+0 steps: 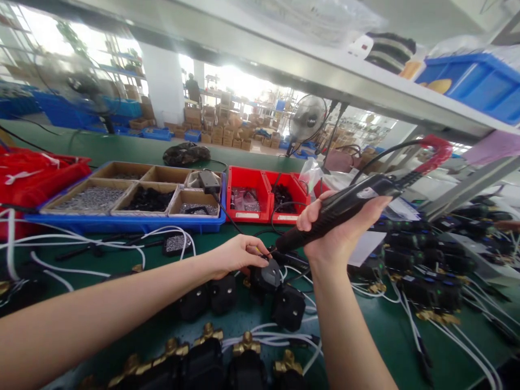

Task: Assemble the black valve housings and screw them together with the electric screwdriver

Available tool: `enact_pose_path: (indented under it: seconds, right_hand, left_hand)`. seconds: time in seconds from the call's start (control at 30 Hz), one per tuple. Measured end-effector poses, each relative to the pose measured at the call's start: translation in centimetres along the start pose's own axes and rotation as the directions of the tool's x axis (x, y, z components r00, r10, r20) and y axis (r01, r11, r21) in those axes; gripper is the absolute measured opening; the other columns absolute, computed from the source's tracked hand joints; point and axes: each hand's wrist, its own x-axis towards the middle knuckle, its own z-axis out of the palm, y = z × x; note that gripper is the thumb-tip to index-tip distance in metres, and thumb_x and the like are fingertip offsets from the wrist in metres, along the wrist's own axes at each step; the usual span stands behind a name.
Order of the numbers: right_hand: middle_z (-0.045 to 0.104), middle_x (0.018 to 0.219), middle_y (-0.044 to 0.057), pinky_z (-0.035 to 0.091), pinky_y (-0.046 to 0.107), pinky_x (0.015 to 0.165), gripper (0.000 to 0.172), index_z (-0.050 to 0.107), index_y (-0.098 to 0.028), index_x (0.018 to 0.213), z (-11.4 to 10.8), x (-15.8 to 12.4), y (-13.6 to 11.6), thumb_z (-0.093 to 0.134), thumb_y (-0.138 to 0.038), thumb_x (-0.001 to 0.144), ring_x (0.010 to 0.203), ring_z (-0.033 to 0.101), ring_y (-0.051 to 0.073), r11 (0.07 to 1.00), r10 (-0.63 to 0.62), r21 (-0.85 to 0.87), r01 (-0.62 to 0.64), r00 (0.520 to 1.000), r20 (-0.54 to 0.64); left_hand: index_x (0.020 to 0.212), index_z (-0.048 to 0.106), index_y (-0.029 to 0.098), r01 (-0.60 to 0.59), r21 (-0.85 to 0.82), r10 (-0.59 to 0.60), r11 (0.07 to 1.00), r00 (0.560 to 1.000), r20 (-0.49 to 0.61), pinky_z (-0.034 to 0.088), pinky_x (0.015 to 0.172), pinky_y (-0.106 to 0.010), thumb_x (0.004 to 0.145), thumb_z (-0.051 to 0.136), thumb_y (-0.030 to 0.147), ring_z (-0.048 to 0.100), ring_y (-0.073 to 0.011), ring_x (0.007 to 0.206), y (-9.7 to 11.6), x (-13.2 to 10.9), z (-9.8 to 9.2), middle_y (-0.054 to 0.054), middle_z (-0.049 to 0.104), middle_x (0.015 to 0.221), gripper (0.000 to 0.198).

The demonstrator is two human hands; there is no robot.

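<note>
My right hand (331, 230) is wrapped round a black electric screwdriver (337, 211), which slants down to the left. Its tip meets the top of a black plastic housing (266, 274), or hangs just over it; I cannot tell which. My left hand (239, 254) grips that housing from the left with thumb and fingers closed. Similar black housings (288, 307) lie around it on the bench. In front, a row of black units with brass fittings (246, 344) stands along the near side.
Behind my hands are a blue tray (134, 221) of divided boxes with small metal and black parts, and red bins (248, 195). White cables (162, 232) cross the bench. More black units (426, 292) crowd the right. A shelf (325, 59) hangs overhead; fans (307, 116) stand behind.
</note>
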Motion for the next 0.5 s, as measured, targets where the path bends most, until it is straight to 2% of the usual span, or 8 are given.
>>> enact_pose_path:
  seconds: [0.5]
  right_hand:
    - [0.047, 0.038, -0.005, 0.029, 0.02, 0.026, 0.067, 0.056, -0.02, 0.069, 0.15, -1.07, -0.14, 0.055, -0.087, 0.066, 0.028, 0.039, 0.011, 1.0, 0.01, -0.004, -0.01, 1.0, 0.014]
  left_hand:
    - [0.083, 0.069, 0.013, 0.041, -0.032, -0.043, 0.999, 0.998, -0.049, 0.047, 0.049, -0.022, 0.046, 0.079, 0.028, 0.061, -0.0138, 0.063, 0.22, -0.13, 0.06, -0.003, 0.07, 0.074, 0.042]
